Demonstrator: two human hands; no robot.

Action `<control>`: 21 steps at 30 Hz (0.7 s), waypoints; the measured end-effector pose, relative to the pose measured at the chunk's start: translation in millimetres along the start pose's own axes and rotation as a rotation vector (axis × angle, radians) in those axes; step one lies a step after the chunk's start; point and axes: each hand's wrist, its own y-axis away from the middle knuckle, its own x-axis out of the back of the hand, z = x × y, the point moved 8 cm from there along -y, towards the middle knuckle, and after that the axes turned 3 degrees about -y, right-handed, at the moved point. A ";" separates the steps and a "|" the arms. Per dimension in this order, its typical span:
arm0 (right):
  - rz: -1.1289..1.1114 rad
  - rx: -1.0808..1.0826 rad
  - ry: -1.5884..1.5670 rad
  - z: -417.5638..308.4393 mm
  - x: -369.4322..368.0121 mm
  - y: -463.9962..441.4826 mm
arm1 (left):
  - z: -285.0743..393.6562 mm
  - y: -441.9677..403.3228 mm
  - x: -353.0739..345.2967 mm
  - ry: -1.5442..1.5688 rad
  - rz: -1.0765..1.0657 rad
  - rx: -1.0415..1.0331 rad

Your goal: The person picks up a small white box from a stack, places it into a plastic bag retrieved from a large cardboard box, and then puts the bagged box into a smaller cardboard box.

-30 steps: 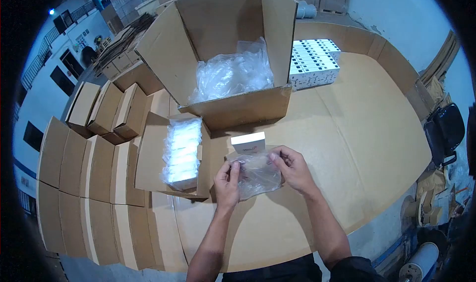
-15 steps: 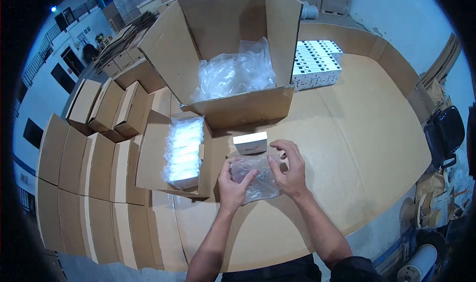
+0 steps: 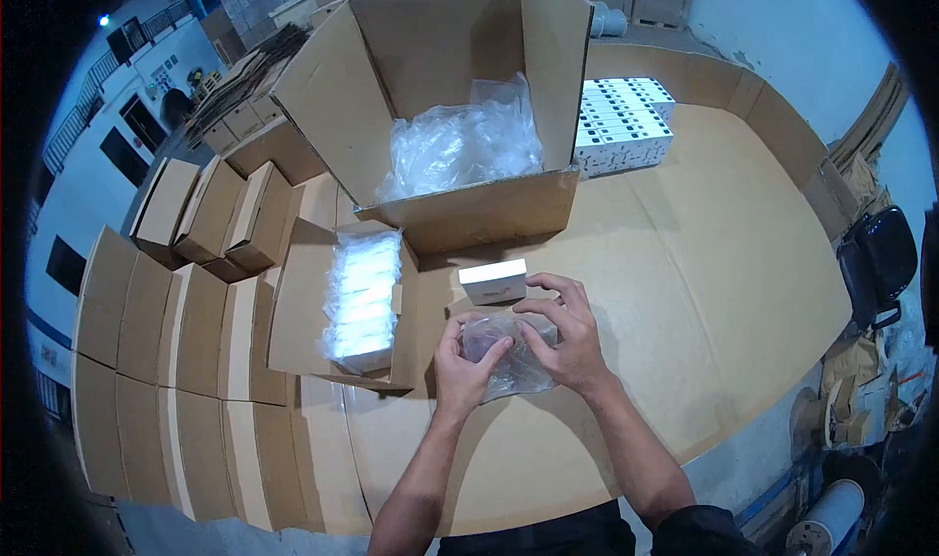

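Between my two hands is a clear plastic bag, crinkled and see-through. My left hand grips its left side, thumb on top. At the upper right of the bag, my right hand pinches the edge, its thumb close to the left thumb. Just beyond the hands, a small white box with an orange mark stands on the cardboard-covered table. To the left, an open carton holds a row of several white boxes wrapped in clear plastic.
A large open carton at the back holds a heap of clear plastic bags. Behind it on the right stand stacked white patterned boxes. Several brown cartons line the left side. A black chair stands beyond the table's right edge.
My right hand has moved slightly left and inward, its thumb nearer the left thumb and its fingers curled over the bag's edge. The white box stays in place.
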 end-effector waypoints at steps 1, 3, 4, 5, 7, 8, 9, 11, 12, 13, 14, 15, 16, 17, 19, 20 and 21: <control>-0.002 0.011 0.017 -0.5 -0.3 0.0 | 1.0 0.1 -0.2 -0.001 -0.001 0.000; -0.007 -0.012 -0.011 0.6 -1.2 0.5 | 4.4 0.5 -2.3 0.006 -0.018 -0.007; -0.012 -0.033 -0.039 2.1 -1.8 0.8 | 4.3 0.5 -2.5 0.006 -0.018 -0.007; -0.013 -0.033 -0.039 1.9 -1.8 0.5 | 3.6 0.5 -2.4 0.008 -0.014 0.000; 0.000 -0.012 -0.032 0.0 -0.9 -0.4 | 1.6 0.4 -1.4 0.009 -0.009 0.009; -0.002 -0.012 -0.032 0.5 -1.1 -0.5 | -0.4 0.0 -1.3 0.012 -0.015 0.010; -0.002 0.008 -0.019 -0.4 -1.2 -0.5 | -1.6 -0.2 -1.4 0.016 -0.021 0.012; -0.002 0.029 -0.006 -1.5 -1.6 -0.5 | -1.7 -0.5 -1.0 0.013 -0.023 0.021; 0.002 0.019 -0.021 -0.8 -1.9 -0.3 | -2.1 -0.6 -1.0 0.010 -0.026 0.030; 0.005 0.010 -0.037 -0.2 -2.0 -0.3 | -2.9 -0.8 -0.6 0.010 -0.025 0.029; 0.004 0.010 -0.037 0.1 -1.7 -0.5 | -4.6 -1.3 0.0 0.011 -0.023 0.030; -0.009 0.027 -0.020 -0.8 -2.1 -0.6 | -5.7 -1.8 0.5 0.011 -0.020 0.031; -0.023 0.043 -0.003 -1.9 -2.7 -0.6 | -6.0 -2.3 1.1 0.011 -0.020 0.031; -0.023 0.043 -0.003 -2.6 -2.5 -0.7 | -5.7 -2.9 2.4 0.001 -0.013 0.025; -0.041 0.063 0.021 -6.6 -2.9 -1.1 | -4.8 -3.4 3.5 -0.009 -0.007 0.019; -0.040 0.064 0.021 -6.8 -2.4 -1.1 | -4.5 -3.4 4.6 -0.025 0.007 0.019; -0.052 0.086 0.043 -8.7 -2.9 -1.1 | -4.1 -3.5 6.0 -0.041 0.021 0.018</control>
